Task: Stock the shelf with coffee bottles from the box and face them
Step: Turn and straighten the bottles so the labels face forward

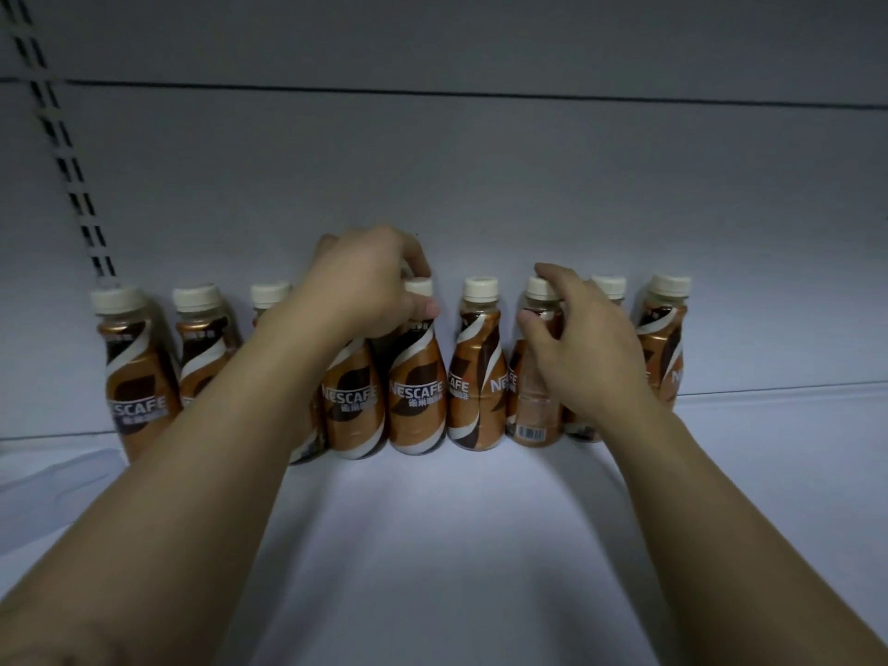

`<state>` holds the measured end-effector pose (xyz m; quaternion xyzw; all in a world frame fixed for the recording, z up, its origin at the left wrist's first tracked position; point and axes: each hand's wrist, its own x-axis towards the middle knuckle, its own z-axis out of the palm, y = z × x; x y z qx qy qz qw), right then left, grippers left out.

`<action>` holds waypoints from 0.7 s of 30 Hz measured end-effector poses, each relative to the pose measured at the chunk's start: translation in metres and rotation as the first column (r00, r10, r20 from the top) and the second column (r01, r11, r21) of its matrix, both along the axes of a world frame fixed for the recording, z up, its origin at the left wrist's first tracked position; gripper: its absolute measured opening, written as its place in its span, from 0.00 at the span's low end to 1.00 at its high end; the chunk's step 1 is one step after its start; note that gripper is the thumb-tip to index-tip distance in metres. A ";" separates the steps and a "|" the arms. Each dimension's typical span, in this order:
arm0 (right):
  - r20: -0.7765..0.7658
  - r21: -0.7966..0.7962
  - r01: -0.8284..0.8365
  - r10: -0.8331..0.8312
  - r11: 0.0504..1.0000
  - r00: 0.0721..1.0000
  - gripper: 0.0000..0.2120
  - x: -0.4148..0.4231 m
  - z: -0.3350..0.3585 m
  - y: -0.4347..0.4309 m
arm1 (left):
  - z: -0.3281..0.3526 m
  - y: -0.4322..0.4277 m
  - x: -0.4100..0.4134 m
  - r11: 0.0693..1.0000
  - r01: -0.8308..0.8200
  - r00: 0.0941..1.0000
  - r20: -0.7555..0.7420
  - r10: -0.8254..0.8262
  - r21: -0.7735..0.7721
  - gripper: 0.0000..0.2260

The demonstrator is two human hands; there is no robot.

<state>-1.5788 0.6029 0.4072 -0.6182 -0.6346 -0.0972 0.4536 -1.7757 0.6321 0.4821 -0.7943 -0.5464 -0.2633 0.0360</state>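
Several brown coffee bottles with cream caps stand in a row at the back of the white shelf (pixel 432 545). My left hand (pixel 365 281) is closed over the top of a bottle (pixel 353 396) whose cap is hidden; the bottle next to it (pixel 417 391) shows its logo to the front. My right hand (pixel 576 329) grips the neck of a bottle (pixel 533 401) turned with its barcode forward. Between the two hands a bottle (pixel 478 377) stands half turned. The box is out of view.
The grey back panel (pixel 480 185) rises right behind the row. A slotted upright (pixel 72 175) runs down at the left. Two bottles (pixel 137 377) stand at the far left, another (pixel 665 338) at the far right. Bare shelf lies in front of the row.
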 end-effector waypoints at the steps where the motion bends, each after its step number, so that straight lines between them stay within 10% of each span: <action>1: -0.006 0.002 -0.007 0.007 1.000 1.000 0.24 0.000 0.000 0.000 | 0.000 0.000 -0.001 1.000 0.003 1.000 -0.009 -0.003 -0.001 0.16; 21: -0.028 -0.055 -0.133 0.131 0.990 0.991 0.25 0.010 0.007 -0.004 | -0.009 -0.011 0.052 0.955 0.018 0.949 -0.306 0.076 0.295 0.25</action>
